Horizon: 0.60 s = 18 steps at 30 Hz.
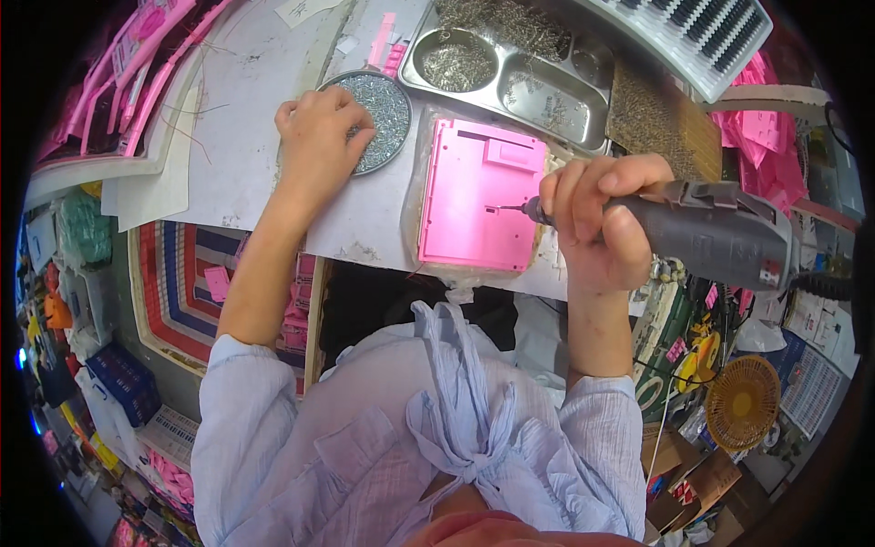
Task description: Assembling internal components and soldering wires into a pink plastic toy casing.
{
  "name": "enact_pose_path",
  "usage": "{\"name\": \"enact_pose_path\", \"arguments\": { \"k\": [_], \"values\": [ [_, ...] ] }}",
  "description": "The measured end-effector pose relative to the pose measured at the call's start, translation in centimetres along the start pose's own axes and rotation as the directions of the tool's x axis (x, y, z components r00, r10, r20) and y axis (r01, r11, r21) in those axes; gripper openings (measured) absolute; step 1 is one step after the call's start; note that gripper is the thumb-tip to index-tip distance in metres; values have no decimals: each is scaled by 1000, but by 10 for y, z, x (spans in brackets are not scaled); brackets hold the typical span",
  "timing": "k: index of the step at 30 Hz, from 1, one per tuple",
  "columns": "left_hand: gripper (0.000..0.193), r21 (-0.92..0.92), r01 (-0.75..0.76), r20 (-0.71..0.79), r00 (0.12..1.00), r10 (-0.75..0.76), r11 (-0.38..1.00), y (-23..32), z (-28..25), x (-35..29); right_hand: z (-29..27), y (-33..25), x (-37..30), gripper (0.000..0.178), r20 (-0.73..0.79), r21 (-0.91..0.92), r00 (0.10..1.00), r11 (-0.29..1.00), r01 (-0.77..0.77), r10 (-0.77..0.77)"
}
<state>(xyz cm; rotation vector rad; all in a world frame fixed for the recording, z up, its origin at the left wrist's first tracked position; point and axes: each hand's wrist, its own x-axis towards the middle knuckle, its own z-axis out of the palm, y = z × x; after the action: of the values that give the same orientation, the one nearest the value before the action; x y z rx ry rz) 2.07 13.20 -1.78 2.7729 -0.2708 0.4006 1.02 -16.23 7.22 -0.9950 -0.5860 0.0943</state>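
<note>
My right hand is wrapped round a dark grey electric screwdriver, which lies nearly level and points left. Its thin bit reaches over a pink plastic panel, the tip by a small dark slot near the panel's middle. Whether the tip touches the panel, I cannot tell. My left hand rests over the left side of a round dish full of small silvery screws. Its fingers are bent and spread, with a gap between thumb and forefinger; nothing shows in them.
Behind the panel stands a steel compartment tray with small metal parts. A white rack with dark rows overhangs the far right. Pink plastic parts are piled at the far left. A yellow-brown fan sits low on the right.
</note>
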Motion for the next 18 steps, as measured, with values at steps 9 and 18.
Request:
{"name": "enact_pose_path", "arguments": {
  "k": [9,18],
  "values": [
    [15,-84,-36,-44,999,33,996,-14,8,-3,0,-32,-53,27,-81,6,996,999,-42,42],
    [19,-239,52,11,999,-51,970,-5,-1,7,-8,-25,-91,24,-100,-16,990,995,-99,97]
  ]
}}
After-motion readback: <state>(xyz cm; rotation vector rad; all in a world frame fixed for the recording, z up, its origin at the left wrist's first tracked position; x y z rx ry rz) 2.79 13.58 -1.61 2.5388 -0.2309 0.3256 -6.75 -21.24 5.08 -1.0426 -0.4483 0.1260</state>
